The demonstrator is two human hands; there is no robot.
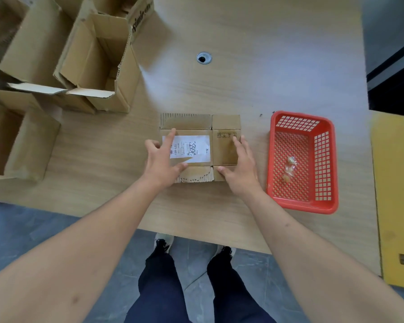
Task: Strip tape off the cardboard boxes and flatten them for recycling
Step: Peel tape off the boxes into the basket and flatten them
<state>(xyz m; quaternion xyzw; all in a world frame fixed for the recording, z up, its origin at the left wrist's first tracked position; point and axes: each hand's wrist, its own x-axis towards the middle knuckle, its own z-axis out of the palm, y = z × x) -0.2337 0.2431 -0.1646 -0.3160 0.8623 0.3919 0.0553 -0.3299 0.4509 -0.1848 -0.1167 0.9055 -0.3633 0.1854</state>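
On the wooden table (243, 73) in front of me the small cardboard box (224, 145) lies flattened, its white shipping label (196, 148) facing up. My left hand (161, 159) presses on the label with straight fingers, and my right hand (240, 169) lies flat on the box's right part. A red basket (303, 201) holding crumpled tape bits (289, 167) stands just right; open boxes (91, 61) crowd the far left

It looks like an office or mailroom packing area. A wood-laminate desk (266, 73) carries a metal cable grommet (204, 58) at 12 o'clock, the kind office desks have. Opened shipping cartons (89, 59) crowd 10 o'clock, 1 small carton bears a printed shipping label (191, 149), and a red plastic basket (327, 203) sits at 3 o'clock. Grey floor tiles (21, 227) run underneath.
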